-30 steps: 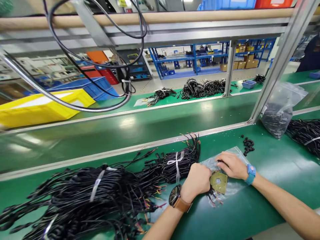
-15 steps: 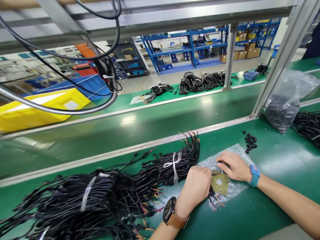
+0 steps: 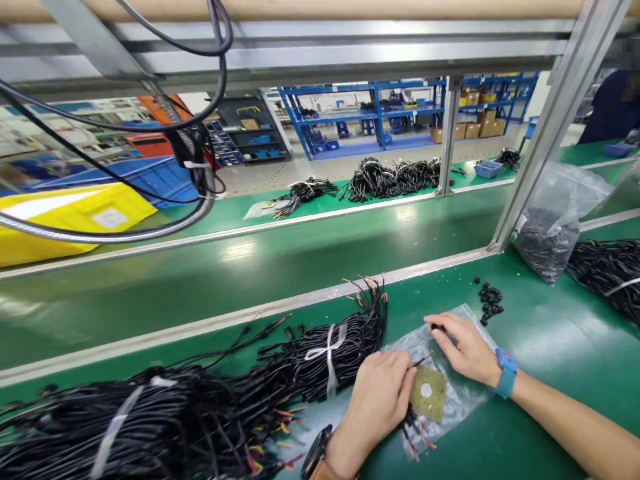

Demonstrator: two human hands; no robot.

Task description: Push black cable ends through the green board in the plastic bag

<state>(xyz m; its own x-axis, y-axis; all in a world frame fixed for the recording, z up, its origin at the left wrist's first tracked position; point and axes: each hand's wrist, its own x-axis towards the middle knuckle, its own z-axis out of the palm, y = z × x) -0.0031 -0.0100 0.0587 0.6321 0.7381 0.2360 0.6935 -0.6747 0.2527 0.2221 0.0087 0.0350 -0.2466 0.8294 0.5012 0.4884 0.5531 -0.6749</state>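
Observation:
My left hand [image 3: 375,400] is curled shut around a thin black cable whose coloured wire ends stick out below it. It rests beside an olive square plate [image 3: 429,392] with a white disc in its middle. My right hand [image 3: 463,347] lies on a clear plastic bag [image 3: 450,393] and pinches a small black ring between thumb and forefinger. A tied bundle of black cables [image 3: 330,347] lies just left of my left hand.
A big heap of black cable bundles [image 3: 140,427] fills the near left. Loose black rings [image 3: 489,300] lie beyond the bag. A plastic bag of black parts [image 3: 550,233] stands by the metal post [image 3: 540,133]. More cables [image 3: 610,273] lie far right. The green belt [image 3: 250,267] runs behind.
My right hand has shifted a little away from the plate with a small black ring in its fingertips. My left hand stays closed on the cable. The camera has shifted slightly.

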